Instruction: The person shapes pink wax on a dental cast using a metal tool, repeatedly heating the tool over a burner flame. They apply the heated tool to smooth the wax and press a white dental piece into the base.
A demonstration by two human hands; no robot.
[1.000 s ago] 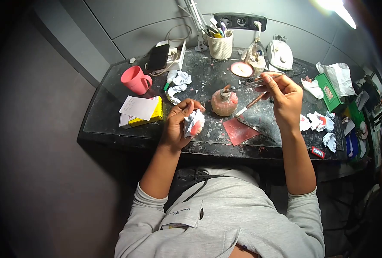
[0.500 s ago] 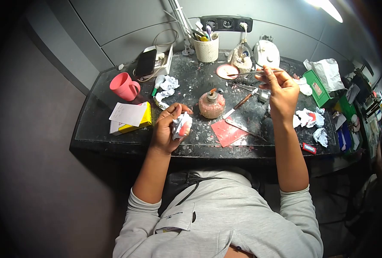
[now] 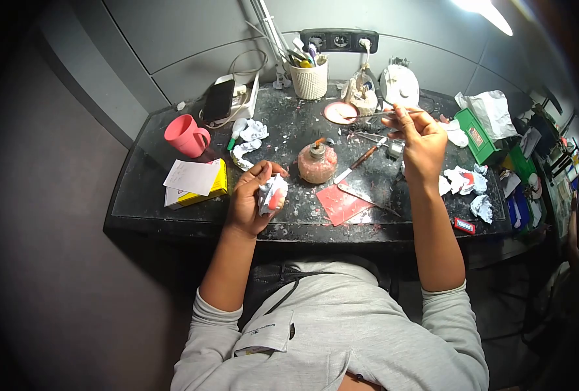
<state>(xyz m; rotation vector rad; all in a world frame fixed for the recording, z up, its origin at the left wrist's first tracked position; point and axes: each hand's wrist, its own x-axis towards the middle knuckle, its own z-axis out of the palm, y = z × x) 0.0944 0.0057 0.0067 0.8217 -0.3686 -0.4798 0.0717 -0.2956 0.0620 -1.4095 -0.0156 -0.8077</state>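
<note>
My left hand (image 3: 242, 207) is closed around a dental model (image 3: 279, 199) with pink wax on it and crumpled white paper around it. Between the fingertips of my raised right hand (image 3: 424, 144) is a thin metal wax carver (image 3: 377, 115), its tip over a small round dish (image 3: 334, 117) of pink wax. A glass spirit burner (image 3: 317, 167), spotted with pink wax and with an orange flame at its wick, stands between my hands. Nearby lie a wooden-handled wax knife (image 3: 362, 160), a pink wax sheet (image 3: 336, 210) and a pale-handled spatula (image 3: 366, 197).
A pink mug (image 3: 184, 137), yellow box (image 3: 214, 182) and phone (image 3: 218, 100) are at the left. Behind stands a white pen cup (image 3: 310, 83). Crumpled papers (image 3: 462, 181), a green box (image 3: 477, 135) and a small red item (image 3: 464, 226) lie at the right.
The whole view has shifted slightly. My left hand still holds the model, and the carver tip stays at the dish with hardly any movement.
</note>
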